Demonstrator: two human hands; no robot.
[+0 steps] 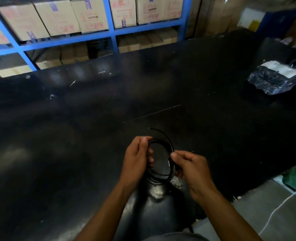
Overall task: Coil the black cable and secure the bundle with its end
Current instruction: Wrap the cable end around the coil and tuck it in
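The black cable is wound into a small round coil of several loops, held just above the black table. My left hand grips the coil's left side, fingers curled through the loop. My right hand pinches the coil's right side between thumb and fingers. A free end of the cable sticks up and arcs over the top of the coil toward the right hand. The part of the cable inside each palm is hidden.
A dark plastic-wrapped package lies at the table's far right. Blue shelving with cardboard boxes stands behind the table. The table's right edge drops to a grey floor with a white cord.
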